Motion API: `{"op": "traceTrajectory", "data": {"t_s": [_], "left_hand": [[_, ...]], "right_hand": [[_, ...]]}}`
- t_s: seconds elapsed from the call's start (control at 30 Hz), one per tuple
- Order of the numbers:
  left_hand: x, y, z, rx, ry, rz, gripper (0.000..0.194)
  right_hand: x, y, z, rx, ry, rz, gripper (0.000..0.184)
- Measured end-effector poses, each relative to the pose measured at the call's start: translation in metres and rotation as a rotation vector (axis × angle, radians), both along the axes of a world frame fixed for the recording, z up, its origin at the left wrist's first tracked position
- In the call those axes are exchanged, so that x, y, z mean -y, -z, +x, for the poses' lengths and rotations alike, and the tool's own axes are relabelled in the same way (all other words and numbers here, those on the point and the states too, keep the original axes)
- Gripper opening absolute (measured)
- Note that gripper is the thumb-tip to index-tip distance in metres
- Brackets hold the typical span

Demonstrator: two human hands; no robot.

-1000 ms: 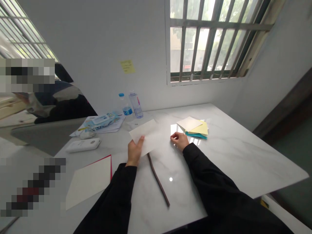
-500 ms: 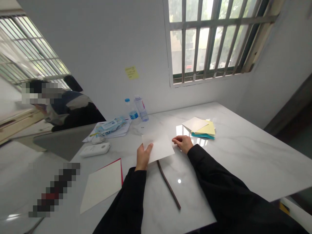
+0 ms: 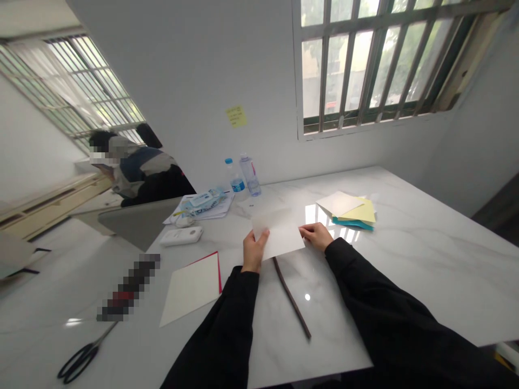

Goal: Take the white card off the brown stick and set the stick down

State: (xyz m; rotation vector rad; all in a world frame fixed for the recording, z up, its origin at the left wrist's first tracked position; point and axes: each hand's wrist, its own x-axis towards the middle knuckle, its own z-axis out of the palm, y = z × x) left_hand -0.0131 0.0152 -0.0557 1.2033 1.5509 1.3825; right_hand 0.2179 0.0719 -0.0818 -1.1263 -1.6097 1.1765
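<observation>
A white sheet of paper [image 3: 279, 232] lies in front of me on the white marble table [image 3: 405, 254]. My left hand [image 3: 254, 250] pinches its left edge, thumb on top. My right hand [image 3: 318, 235] is closed on the sheet's right edge. Both arms wear black sleeves. A thin dark stick [image 3: 292, 296] lies on the table just below the sheet, between my forearms.
A stack of white, yellow and teal papers [image 3: 351, 209] sits to the right. A cream sheet over a red one [image 3: 193, 286] and black scissors [image 3: 81, 356] lie left. Two water bottles [image 3: 243, 175], a wipes pack [image 3: 203, 200] and a white device [image 3: 181, 236] stand further back. Another person sits far left.
The sheet has come down from a raised, spread position to lie smaller and flatter between my hands. My right hand moved onto its right edge. The camera view shifted left.
</observation>
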Motion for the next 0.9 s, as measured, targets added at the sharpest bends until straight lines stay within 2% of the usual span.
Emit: {"op": "traceTrajectory", "data": {"t_s": [0.1, 0.33, 0.57, 0.8, 0.9], "left_hand": [[0.0, 0.0, -0.002, -0.005, -0.016, 0.006, 0.036], [0.0, -0.002, -0.002, 0.01, -0.006, 0.013, 0.035], [-0.001, -0.007, -0.007, 0.004, -0.006, 0.026, 0.034], [0.006, -0.013, 0.004, -0.101, 0.0, 0.082, 0.027], [0.007, -0.025, 0.012, -0.129, -0.038, 0.126, 0.028]], "right_hand": [[-0.001, 0.002, -0.004, -0.088, -0.035, -0.061, 0.04], [-0.003, 0.001, -0.004, -0.274, -0.005, -0.185, 0.042], [-0.005, -0.001, 0.004, -0.422, 0.025, -0.294, 0.03], [0.003, -0.011, 0.0, -0.426, -0.042, -0.287, 0.035], [0.0, -0.008, 0.0, -0.379, -0.037, -0.259, 0.038]]}}
